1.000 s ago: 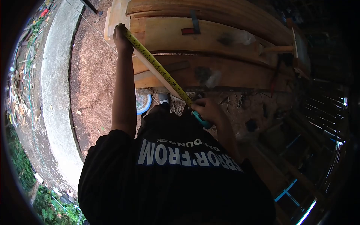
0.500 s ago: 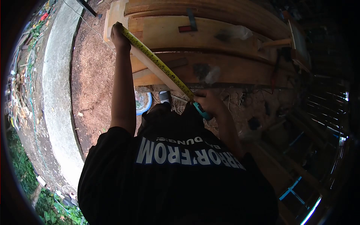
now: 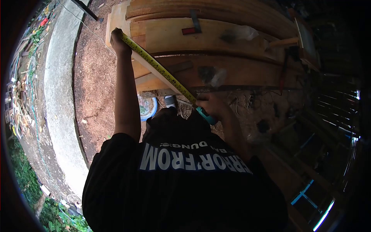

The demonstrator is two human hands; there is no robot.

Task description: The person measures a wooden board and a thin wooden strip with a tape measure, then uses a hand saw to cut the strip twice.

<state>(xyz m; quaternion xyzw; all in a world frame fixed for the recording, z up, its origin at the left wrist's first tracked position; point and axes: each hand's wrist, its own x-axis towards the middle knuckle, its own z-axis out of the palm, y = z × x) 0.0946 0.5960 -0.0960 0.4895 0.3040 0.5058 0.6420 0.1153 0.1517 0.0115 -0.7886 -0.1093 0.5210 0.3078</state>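
- While the left hand (image 3: 118, 40) pins the yellow tape (image 3: 158, 69) to a plank (image 3: 162, 75) at upper left, fingers closed on it.
- Right hand (image 3: 210, 104) grips the teal tape case (image 3: 206, 116) at centre.

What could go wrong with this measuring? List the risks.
The left hand pins the yellow tape at the far end of the narrow wooden strip; if it slips, the tape could snap back toward the right hand. The tape runs slanted across the planks, so the reading may be off.

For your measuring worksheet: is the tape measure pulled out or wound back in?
Pulled out: the yellow tape measure runs taut along the wooden strip from the left hand to the right hand.
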